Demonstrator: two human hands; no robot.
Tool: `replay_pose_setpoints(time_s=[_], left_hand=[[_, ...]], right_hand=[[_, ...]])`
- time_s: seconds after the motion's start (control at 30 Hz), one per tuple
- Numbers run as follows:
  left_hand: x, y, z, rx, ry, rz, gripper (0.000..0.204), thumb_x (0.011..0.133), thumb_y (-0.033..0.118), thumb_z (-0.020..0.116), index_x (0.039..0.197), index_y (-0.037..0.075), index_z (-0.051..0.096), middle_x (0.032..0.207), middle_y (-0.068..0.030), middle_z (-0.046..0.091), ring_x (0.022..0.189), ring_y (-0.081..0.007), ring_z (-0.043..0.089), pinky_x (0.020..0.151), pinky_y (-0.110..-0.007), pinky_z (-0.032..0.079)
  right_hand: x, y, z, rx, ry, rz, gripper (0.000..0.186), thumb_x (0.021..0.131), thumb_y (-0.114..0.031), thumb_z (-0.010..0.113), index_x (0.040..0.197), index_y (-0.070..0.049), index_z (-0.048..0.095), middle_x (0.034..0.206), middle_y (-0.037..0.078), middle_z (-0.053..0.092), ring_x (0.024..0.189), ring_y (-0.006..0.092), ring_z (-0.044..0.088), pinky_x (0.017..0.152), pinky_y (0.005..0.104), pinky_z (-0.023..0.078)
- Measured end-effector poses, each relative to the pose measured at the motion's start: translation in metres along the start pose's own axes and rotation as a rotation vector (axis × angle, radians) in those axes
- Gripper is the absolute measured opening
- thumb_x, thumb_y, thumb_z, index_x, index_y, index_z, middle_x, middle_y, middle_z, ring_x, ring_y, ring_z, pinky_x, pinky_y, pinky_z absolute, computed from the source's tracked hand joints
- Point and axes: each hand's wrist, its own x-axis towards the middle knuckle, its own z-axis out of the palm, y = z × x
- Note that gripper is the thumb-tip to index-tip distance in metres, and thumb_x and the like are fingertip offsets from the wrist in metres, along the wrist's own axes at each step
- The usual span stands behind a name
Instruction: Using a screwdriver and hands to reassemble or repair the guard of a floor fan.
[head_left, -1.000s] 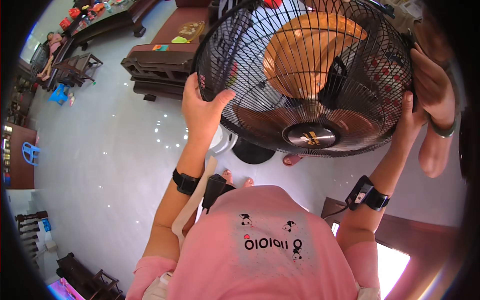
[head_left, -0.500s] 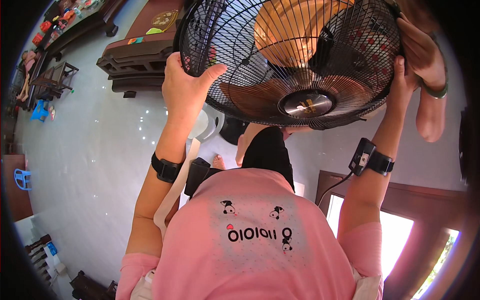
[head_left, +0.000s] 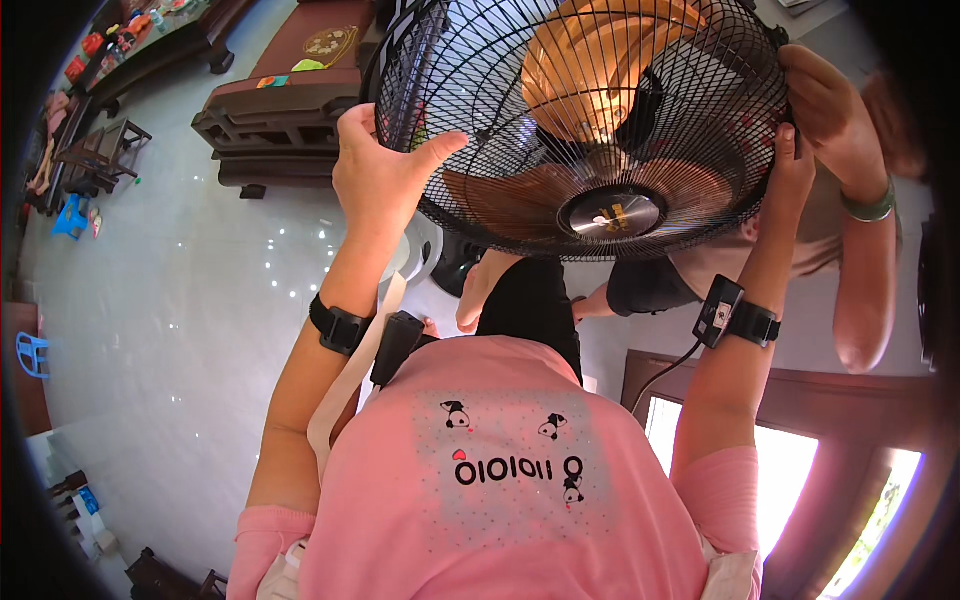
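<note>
Nearest to the camera, the person's left hand (head_left: 385,175) is gripping the left rim of the fan (head_left: 590,120), thumb hooked over the black wire guard. At the right rim, the right hand (head_left: 790,170) is pressing against the cage; I cannot tell whether its fingers are closing. Just beyond it, another person's hand (head_left: 830,110) is also holding the guard. I think the fan is bulky but light, its thin wires bending easily, so the stiff rim is gripping best. Farther away, a dark wooden bench (head_left: 290,100) is standing on the floor. The fan's stand is hidden.
</note>
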Motion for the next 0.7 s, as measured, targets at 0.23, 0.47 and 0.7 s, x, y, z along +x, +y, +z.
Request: replay_pose_setpoints(time_s=[0.23,0.47,0.7], left_hand=[[0.007,0.004,-0.002,-0.078,-0.049,-0.025,0.092,0.056,0.055,0.087,0.117,-0.003,0.049,0.106,-0.0113,0.065,0.096,-0.0203,0.065,0.087,-0.031,0.049],[0.005,-0.003,0.0,0.057,0.048,0.115,0.1,0.059,0.065,0.08,0.122,-0.004,0.046,0.122,-0.0143,0.046,0.098,-0.0236,0.059,0.084,-0.036,0.049],[-0.003,0.001,-0.002,0.079,0.036,0.182,0.094,0.067,0.061,0.076,0.125,-0.004,0.042,0.131,-0.0213,0.039,0.124,-0.0378,0.04,0.101,-0.045,0.037]], right_hand=[[0.007,0.014,0.007,0.012,-0.009,0.026,0.078,0.087,-0.056,0.061,0.136,0.003,0.047,0.134,0.018,0.053,0.124,0.0287,0.048,0.104,0.0362,0.035],[0.008,0.021,0.007,-0.024,0.037,-0.04,0.08,0.086,-0.059,0.06,0.134,0.004,0.048,0.132,0.02,0.055,0.123,0.0319,0.05,0.105,0.038,0.035],[0.002,0.005,-0.002,0.016,0.052,-0.006,0.079,0.084,-0.054,0.066,0.133,0.006,0.049,0.129,0.02,0.056,0.119,0.0282,0.052,0.102,0.0357,0.038]])
